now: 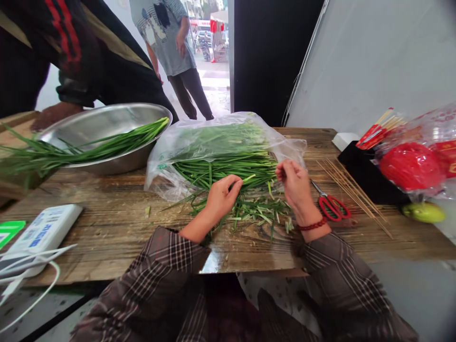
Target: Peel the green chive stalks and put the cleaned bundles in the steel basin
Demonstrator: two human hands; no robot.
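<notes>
My left hand (223, 195) is closed on a few green chives, whose pale ends (249, 178) stick out to the right between thumb and fingers. To its right my right hand (292, 181) is raised with fingertips pinched together; anything between them is too small to make out. Behind both hands a large bunch of chives (228, 166) lies in an open clear plastic bag (160, 164). Loose trimmings (261, 210) are scattered on the wooden table (117, 228) between and below my hands.
A metal bowl (131, 159) with chives (117, 142) stands at the left, beside another person's hand (57, 114). Red-handled scissors (334, 207), wooden skewers (356, 194) and a black box (374, 183) lie right. A white device (46, 232) with cables sits left. Another person (174, 42) stands behind.
</notes>
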